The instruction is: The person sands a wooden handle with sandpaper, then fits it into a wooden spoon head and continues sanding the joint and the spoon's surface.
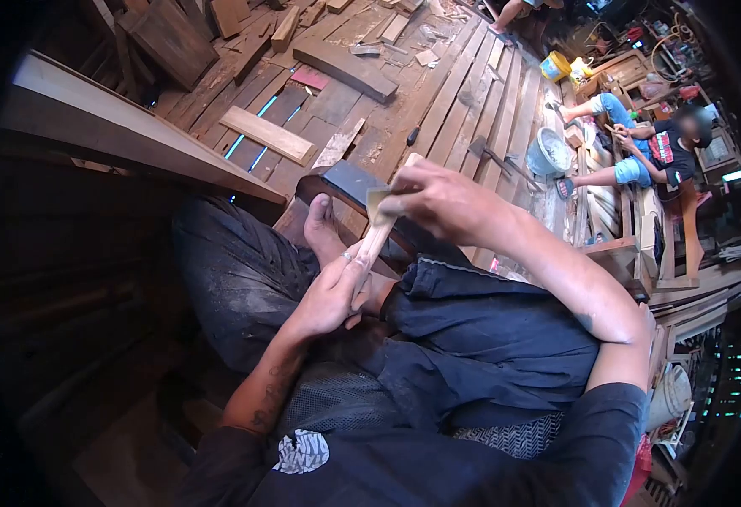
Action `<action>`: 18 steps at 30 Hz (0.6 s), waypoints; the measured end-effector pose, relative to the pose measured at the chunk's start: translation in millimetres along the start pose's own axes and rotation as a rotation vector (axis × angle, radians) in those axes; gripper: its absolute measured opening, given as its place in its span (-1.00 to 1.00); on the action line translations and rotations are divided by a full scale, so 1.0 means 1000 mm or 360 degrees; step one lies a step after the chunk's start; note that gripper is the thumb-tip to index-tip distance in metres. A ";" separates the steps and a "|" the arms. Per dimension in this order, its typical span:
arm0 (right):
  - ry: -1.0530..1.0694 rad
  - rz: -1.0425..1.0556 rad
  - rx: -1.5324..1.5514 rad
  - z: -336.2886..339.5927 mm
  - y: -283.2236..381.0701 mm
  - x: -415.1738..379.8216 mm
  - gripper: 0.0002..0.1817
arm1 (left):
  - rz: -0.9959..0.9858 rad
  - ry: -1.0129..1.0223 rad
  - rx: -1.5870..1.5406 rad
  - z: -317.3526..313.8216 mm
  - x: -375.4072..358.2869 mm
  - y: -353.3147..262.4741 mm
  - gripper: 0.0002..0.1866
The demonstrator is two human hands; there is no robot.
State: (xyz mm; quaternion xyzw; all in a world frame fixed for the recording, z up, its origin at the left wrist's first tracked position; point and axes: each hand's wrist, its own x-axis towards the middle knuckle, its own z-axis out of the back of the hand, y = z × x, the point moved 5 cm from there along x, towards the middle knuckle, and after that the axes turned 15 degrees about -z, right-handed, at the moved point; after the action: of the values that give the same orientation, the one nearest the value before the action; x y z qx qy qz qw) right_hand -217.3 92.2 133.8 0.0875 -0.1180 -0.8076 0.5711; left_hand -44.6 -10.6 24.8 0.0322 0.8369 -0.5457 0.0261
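Plank floor (463,93) under you, strewn with offcuts; long beam (134,135) runs along your left. Second person (649,152) sits well apart, far right. Your bare foot (324,228) rests on dark block (353,182). Your left hand (332,291), grip closed round lower end of wooden stick (376,237), stick slanting up away from your lap. Your right hand (442,198), grip pinched on sandpaper piece (379,201), pressed against stick's upper part, above left hand. Hammer (493,156) on floor beyond.
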 end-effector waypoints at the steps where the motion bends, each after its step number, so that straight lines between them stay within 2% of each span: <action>1: 0.0049 0.0054 0.0081 -0.001 0.007 -0.002 -0.60 | -0.0014 0.0006 0.0006 0.000 -0.001 0.003 -0.44; 5: -0.0080 -0.0234 -0.0147 0.004 -0.033 0.005 -0.53 | -0.0043 0.0032 0.0036 0.001 0.001 0.001 -0.43; 9: 0.0118 -0.0012 0.0024 -0.003 0.003 0.000 -0.51 | -0.0015 0.0006 0.0023 0.000 0.001 -0.001 -0.43; 13: -0.0072 -0.0139 -0.0295 0.002 -0.026 0.008 -0.50 | -0.0018 -0.0001 -0.0005 0.003 -0.001 0.003 -0.43; 18: 0.0011 0.0100 0.0023 -0.002 -0.005 0.001 -0.57 | 0.0005 -0.0002 -0.0038 0.004 0.000 0.000 -0.43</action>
State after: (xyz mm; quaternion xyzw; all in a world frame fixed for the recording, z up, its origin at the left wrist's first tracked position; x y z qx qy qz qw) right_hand -220.9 92.9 130.2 0.0907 -0.1245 -0.7882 0.5958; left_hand -44.7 -13.9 23.7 0.0327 0.8434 -0.5356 0.0278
